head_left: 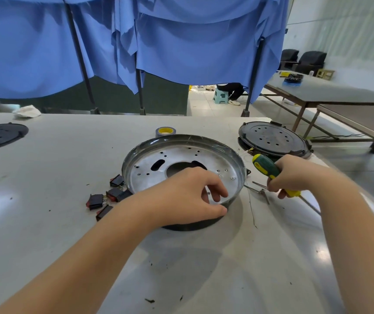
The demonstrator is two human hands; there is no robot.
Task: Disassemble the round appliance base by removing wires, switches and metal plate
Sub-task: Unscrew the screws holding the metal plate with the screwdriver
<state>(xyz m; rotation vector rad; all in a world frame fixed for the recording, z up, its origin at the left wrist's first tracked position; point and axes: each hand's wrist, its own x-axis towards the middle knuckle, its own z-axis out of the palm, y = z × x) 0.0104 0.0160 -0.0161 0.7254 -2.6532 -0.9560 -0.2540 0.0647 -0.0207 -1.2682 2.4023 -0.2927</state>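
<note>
Right now the round appliance base (182, 177) sits near the middle of the worktop (45, 223), open side up, with its perforated metal plate (149, 177) showing inside the rim. The left hand (188, 196) rests over the near rim, fingers curled loosely and thumb pressed against the outer wall; it holds nothing else. The right hand (294, 175), just beside the base toward the worktop's right edge, is closed around a green-and-yellow screwdriver (272, 173) whose shaft points down toward the near right. Four black-and-red switches (106, 197) lie loose by the base's left side. Thin wires (252, 207) and tweezers (259, 191) lie on its right. Toward the far edge are a tape roll (165, 131) and a black perforated disc (273, 139)
</note>
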